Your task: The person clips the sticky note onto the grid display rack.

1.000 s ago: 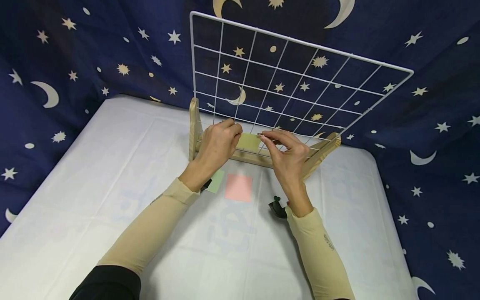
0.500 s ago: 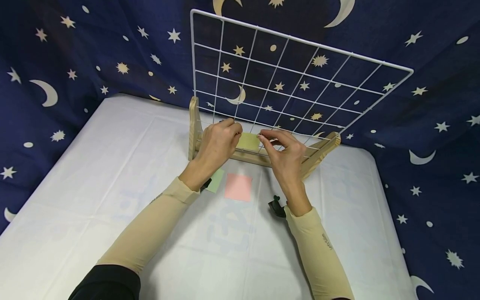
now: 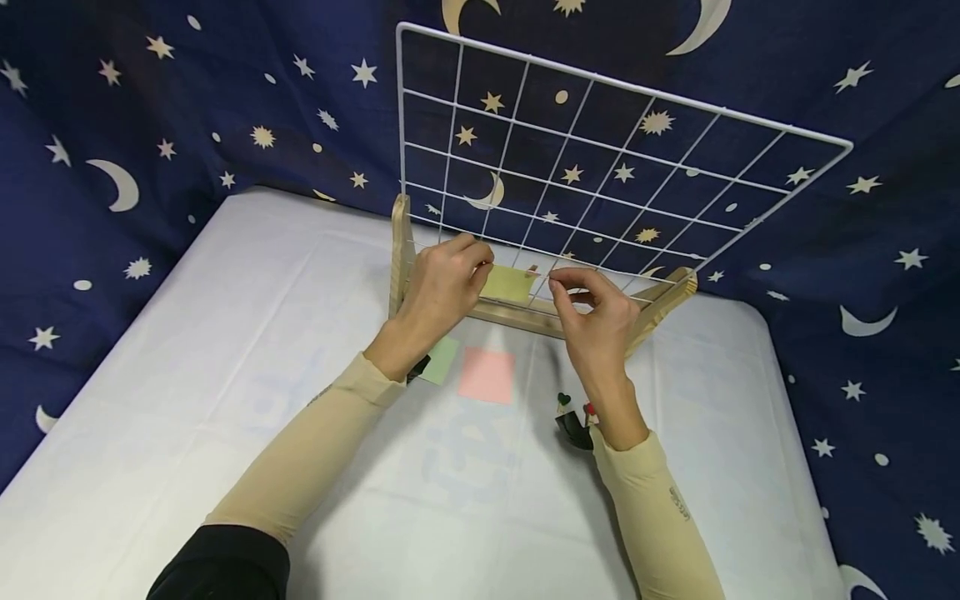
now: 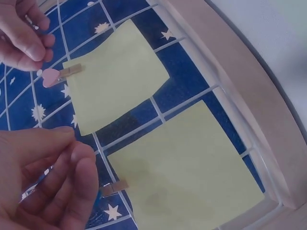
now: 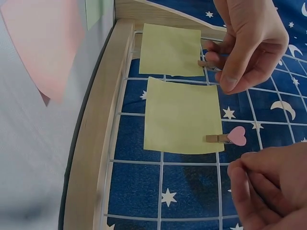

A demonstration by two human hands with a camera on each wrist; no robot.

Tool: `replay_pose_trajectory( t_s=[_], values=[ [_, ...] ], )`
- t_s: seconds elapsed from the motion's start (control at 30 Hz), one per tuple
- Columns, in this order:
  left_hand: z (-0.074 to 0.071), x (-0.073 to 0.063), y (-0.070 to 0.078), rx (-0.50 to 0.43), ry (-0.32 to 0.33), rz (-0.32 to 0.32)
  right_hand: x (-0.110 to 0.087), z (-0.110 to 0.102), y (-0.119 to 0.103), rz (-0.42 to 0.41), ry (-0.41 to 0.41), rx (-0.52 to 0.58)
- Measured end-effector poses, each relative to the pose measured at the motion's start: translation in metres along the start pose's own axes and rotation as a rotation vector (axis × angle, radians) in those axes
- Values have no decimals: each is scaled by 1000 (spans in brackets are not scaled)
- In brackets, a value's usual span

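Note:
Two yellow sticky notes hang on the white wire grid (image 3: 626, 154). On the near note (image 5: 182, 115), a small clothespin with a pink heart (image 5: 237, 136) grips one corner and the wire. My right hand (image 3: 600, 317) is just off this clothespin, its thumb and index fingertips close together with nothing between them. My left hand (image 3: 450, 279) has its curled fingertips right by the same note's other upper corner, which shows uncovered. The far note (image 4: 187, 167) is pinned by another wooden clothespin (image 4: 114, 188), its head partly hidden behind my left hand.
A pink sticky note (image 3: 487, 375) and a green one (image 3: 441, 360) lie on the white table (image 3: 442, 533). Clothespins with a green heart (image 3: 564, 400) and a red heart (image 3: 590, 409) lie by my right wrist. The wooden stand (image 3: 660, 308) holds the grid before a starry curtain.
My right hand has let go of the pink-heart clothespin and drawn back to the right, so the clothespin now shows on the note. My left hand has kept its place at the other corner.

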State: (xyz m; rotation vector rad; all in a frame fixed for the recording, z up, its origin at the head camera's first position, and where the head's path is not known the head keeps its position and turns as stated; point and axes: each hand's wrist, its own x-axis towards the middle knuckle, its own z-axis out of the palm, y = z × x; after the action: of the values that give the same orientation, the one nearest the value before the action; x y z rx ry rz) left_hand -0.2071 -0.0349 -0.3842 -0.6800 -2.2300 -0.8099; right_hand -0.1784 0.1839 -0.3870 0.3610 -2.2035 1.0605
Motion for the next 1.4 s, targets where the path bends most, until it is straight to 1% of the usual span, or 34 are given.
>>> replay_pose_trajectory(
  t_s=[0.1,0.23,0.37,0.5,0.6,0.73,0.87,0.93,1.03,1.13,1.2,1.3,1.4],
  values=[
    [0,-1,0,-9,10,-3,-1,-2,2,13,-2,6],
    [-2,-3,-2,-16,6,-8,-2,-3,4,24,-3,16],
    [-5,-10,-6,-66,-22,-14,-7,-7,6,43,-28,11],
    [-7,-19,-12,-102,-105,-10,-15,-16,10,89,-62,-9],
    [-7,-25,-18,-92,-173,-7,-23,-24,15,105,-74,-48],
    [-8,-33,-25,-60,-246,-14,-33,-32,23,72,-65,-111],
    [-11,-42,-32,-2,-354,-33,-43,-39,31,39,-64,-144],
    [-14,-48,-37,29,-415,-59,-48,-42,35,36,-75,-156],
    [-19,-57,-45,39,-485,-115,-55,-48,41,38,-95,-170],
    [-24,-65,-54,21,-545,-177,-62,-57,47,50,-118,-184],
    [-26,-70,-58,12,-579,-206,-67,-64,50,66,-134,-199],
    [-31,-75,-61,10,-636,-251,-75,-72,55,88,-148,-217],
    [-35,-79,-62,-25,-687,-284,-83,-78,57,107,-166,-230]
  ],
)
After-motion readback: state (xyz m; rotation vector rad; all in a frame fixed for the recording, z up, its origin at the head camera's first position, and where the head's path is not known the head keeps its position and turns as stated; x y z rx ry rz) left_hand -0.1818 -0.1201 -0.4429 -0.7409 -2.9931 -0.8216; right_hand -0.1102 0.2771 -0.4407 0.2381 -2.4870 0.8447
